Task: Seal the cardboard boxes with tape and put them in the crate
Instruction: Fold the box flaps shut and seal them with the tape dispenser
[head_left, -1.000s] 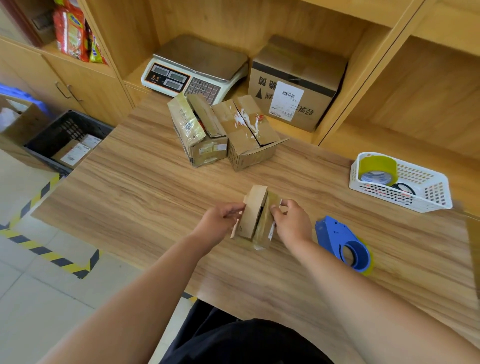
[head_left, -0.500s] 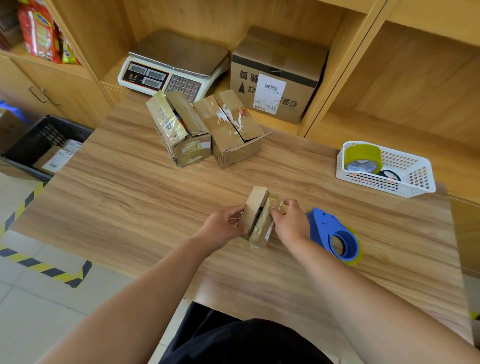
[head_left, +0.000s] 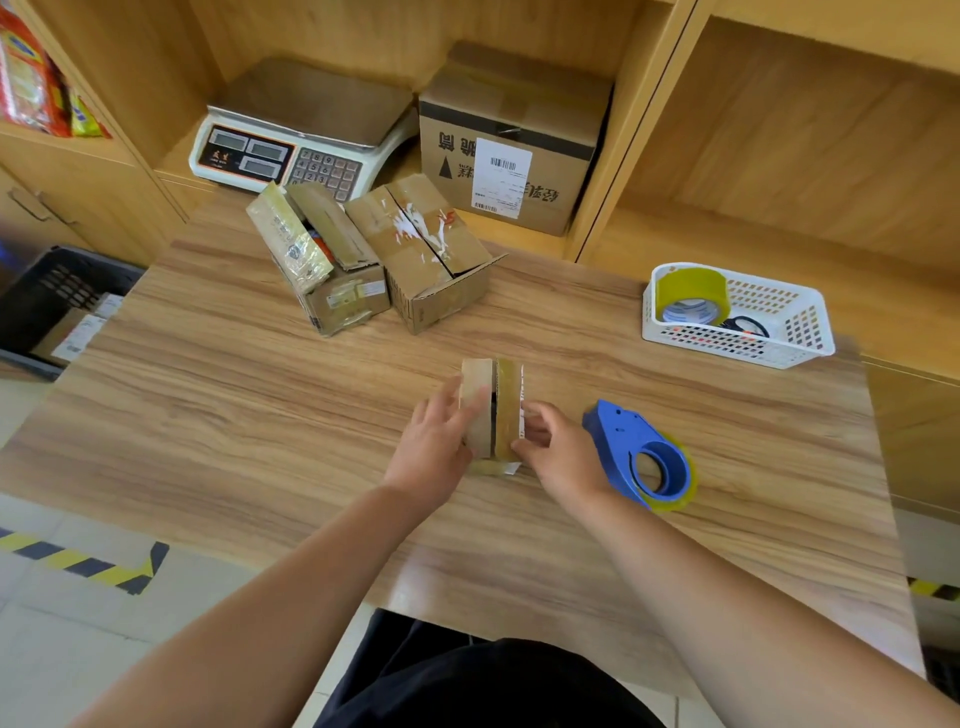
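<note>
Head view. **Reader:** Where is the work piece, and how is it held?

**Legend:** The small cardboard box (head_left: 491, 410) stands on the table (head_left: 260, 415), directly in front of the person. The left hand (head_left: 434, 447) lies with straight fingers flat against the box's left face. The right hand (head_left: 558, 452) pinches the right wall between thumb and curled fingers. A dark gap shows between the two top flaps, so the seam is judged unsealed.

**Reader:** How should such a box handle?

**Legend:** Probably light, since fingertip contact alone steadies it. The walls are thin board and would bow under a hard squeeze. Patches of old glossy tape on top may be slippery. The side faces and corners, where the board is stiffest, are the better places to hold. The flaps will likely spring apart unless pressed together while tape is laid.

**Reader:** What stands ready for the next steps?

**Legend:** The blue tape dispenser (head_left: 639, 457) rests just beside the right hand. Two larger boxes (head_left: 431, 254) wait at the far side of the table, with worn tape and loose flaps. The dark crate (head_left: 57, 296) sits on the floor off the table's left edge, well apart from the box. A white basket (head_left: 779, 332) holds a spare roll (head_left: 691, 296)
</note>
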